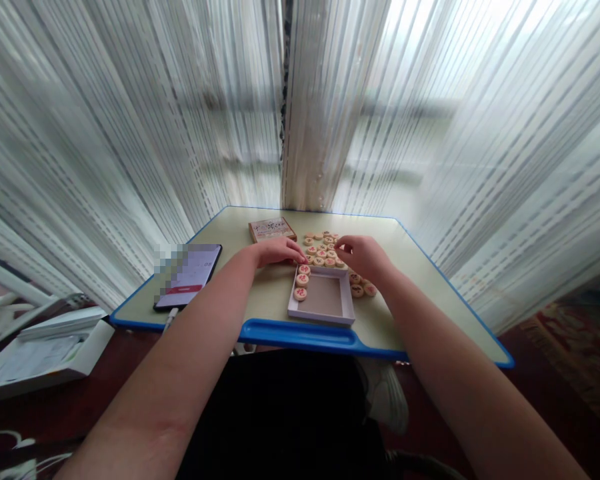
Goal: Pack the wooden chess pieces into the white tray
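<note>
A shallow white open box [349, 303] lies near the table's front edge. Three round wooden Chinese chess pieces [301, 294] with red characters line its left side. At the box's far left corner, my left hand [281, 251] is closed, fingertips pinched on a Chinese chess piece they partly cover. More pieces [321, 253], some marked red and some dark, lie in a cluster just beyond the box. My right hand [364, 255] reaches over the cluster's right side with curled fingers; what they hold, if anything, is hidden. Several other pieces [357, 291] sit right of the box, below my right wrist.
The box lid [273, 229] with dark printed characters lies at the back left. A phone [193, 273] with a cable rests on the left. The blue-edged table [430, 300] has a blue tray groove [300, 333] in front. Striped curtains [310, 107] hang behind.
</note>
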Demonstrator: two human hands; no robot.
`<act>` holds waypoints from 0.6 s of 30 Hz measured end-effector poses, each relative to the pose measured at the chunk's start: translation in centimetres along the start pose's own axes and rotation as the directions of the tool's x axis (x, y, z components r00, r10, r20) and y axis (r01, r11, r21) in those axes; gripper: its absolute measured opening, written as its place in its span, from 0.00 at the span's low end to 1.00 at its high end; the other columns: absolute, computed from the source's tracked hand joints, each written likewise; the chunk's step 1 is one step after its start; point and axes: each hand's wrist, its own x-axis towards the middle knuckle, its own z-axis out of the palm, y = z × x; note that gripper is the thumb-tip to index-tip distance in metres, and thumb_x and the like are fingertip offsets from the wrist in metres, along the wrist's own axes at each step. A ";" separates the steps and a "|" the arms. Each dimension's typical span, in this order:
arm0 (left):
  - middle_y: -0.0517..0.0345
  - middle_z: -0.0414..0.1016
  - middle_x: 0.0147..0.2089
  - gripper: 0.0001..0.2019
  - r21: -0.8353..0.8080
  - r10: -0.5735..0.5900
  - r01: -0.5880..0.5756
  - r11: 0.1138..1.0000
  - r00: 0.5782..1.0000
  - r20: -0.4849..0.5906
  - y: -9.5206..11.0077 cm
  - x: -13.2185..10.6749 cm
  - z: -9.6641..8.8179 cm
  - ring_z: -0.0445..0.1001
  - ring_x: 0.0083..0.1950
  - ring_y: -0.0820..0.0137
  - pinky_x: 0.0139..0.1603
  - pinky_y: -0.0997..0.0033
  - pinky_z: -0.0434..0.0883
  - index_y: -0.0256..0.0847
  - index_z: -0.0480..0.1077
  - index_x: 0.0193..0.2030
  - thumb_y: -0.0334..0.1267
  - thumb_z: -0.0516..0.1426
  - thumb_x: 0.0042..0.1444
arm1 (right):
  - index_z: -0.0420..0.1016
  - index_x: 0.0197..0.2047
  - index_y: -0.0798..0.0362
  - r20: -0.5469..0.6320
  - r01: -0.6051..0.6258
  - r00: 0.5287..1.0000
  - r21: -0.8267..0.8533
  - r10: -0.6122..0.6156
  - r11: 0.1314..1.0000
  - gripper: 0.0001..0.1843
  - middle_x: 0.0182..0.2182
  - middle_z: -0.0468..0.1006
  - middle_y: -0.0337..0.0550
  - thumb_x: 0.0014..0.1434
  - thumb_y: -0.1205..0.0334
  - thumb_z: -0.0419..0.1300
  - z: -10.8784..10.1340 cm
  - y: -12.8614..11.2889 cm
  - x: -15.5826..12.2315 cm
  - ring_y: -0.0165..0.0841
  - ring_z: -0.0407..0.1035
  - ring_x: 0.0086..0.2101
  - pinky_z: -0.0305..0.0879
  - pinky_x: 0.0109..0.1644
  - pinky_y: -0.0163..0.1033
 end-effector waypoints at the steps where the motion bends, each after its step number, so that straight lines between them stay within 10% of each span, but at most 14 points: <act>1: 0.58 0.78 0.32 0.09 -0.004 -0.002 0.002 1.000 1.000 0.005 0.0 0.0 0.0 0.72 0.37 0.70 0.42 0.73 0.66 0.40 0.77 0.29 0.38 0.62 0.38 | 0.77 0.35 0.52 -0.002 -0.035 0.999 -0.030 0.035 0.999 0.12 0.24 0.75 0.42 0.51 0.60 0.54 -0.1 0.4 0.1 0.28 0.62 0.23 0.54 0.28 0.34; 9: 0.59 0.77 0.32 0.09 -0.008 0.010 -0.010 1.000 0.999 0.032 0.2 -0.2 0.3 0.72 0.36 0.71 0.40 0.75 0.65 0.40 0.77 0.30 0.38 0.62 0.38 | 0.78 0.35 0.53 0.050 -0.230 0.971 -0.083 0.235 0.970 0.14 0.27 0.76 0.45 0.50 0.59 0.54 -1.0 2.5 0.4 0.29 0.64 0.25 0.54 0.27 0.33; 18: 0.59 0.75 0.28 0.10 0.029 0.048 -0.048 0.998 0.999 -0.026 -0.2 0.3 0.5 0.68 0.30 0.73 0.32 0.74 0.62 0.38 0.76 0.28 0.40 0.61 0.38 | 0.78 0.38 0.50 0.225 -0.119 0.964 -0.108 0.141 0.987 0.15 0.23 0.73 0.38 0.48 0.56 0.57 -0.5 2.4 0.3 0.26 0.62 0.22 0.53 0.25 0.31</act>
